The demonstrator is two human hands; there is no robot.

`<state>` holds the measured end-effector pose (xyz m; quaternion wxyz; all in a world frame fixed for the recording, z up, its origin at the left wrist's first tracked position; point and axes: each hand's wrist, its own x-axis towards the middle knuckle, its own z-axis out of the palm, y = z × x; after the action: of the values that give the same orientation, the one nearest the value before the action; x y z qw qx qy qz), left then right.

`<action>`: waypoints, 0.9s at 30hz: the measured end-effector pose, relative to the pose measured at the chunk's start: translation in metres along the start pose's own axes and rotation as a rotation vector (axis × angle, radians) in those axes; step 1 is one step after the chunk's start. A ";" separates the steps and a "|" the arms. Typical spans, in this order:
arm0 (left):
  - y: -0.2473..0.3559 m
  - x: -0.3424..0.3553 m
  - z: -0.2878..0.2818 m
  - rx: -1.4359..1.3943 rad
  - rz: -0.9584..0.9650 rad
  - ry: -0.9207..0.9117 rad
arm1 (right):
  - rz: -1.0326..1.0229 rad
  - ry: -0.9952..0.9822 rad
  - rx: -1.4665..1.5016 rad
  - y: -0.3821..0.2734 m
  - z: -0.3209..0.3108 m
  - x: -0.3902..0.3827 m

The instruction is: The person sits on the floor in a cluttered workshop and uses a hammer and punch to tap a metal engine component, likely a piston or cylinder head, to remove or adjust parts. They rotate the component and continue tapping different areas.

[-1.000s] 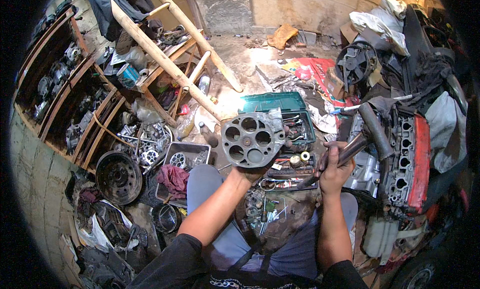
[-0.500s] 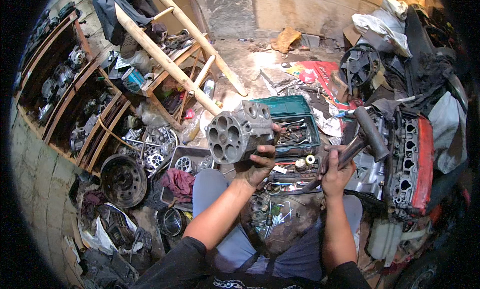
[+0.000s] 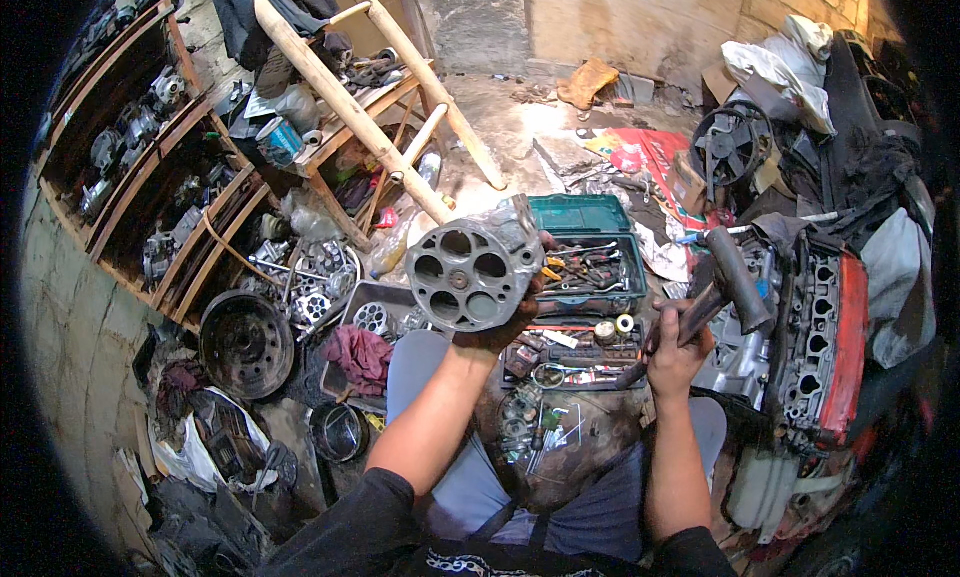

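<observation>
My left hand (image 3: 508, 325) grips a cylindrical grey cast-metal housing (image 3: 460, 279) from beneath and the right side; its face with several round bores points up toward me, and part of my fingers is hidden behind it. In my right hand (image 3: 678, 349), fingers closed round the shaft, is a heavy dark T-shaped hammer (image 3: 734, 279), head upper right. Behind the housing lies an open green toolbox (image 3: 576, 213) of tools, with a dark tool tray (image 3: 570, 373) below it. Small metal parts (image 3: 520, 417) and rods lie between my legs.
A wooden shelf (image 3: 170, 127) of parts and a wooden ladder (image 3: 330, 107) are left. A wheel rim (image 3: 245, 345), grey bin (image 3: 340, 307) and maroon cloth (image 3: 355, 357) sit left of my knee. An engine head with red cover (image 3: 840, 347) is right, below white sacks (image 3: 790, 67).
The housing in my left hand has tilted to the side and back, its bored face again toward me, and sits slightly further left. My right hand with the hammer has barely moved.
</observation>
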<state>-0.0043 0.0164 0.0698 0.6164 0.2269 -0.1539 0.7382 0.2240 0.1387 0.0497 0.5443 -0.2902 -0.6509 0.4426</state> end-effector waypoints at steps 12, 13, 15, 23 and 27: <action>0.021 -0.012 0.015 0.543 0.402 0.397 | -0.183 0.055 -0.013 0.003 0.011 0.000; 0.021 -0.012 0.014 0.542 0.409 0.396 | -0.170 0.054 0.001 0.003 0.011 0.000; 0.021 -0.012 0.012 0.531 0.418 0.385 | -0.129 0.036 0.036 -0.007 0.012 -0.001; 0.021 -0.012 0.012 0.412 0.387 0.447 | -0.178 0.051 -0.033 0.007 0.008 0.000; 0.016 -0.011 0.015 0.382 0.378 0.513 | -0.066 0.021 -0.012 0.001 0.005 -0.003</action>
<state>-0.0167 -0.0035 0.0774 0.4341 0.1130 0.1068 0.8873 0.2198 0.1354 0.0474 0.5639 -0.2765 -0.6568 0.4174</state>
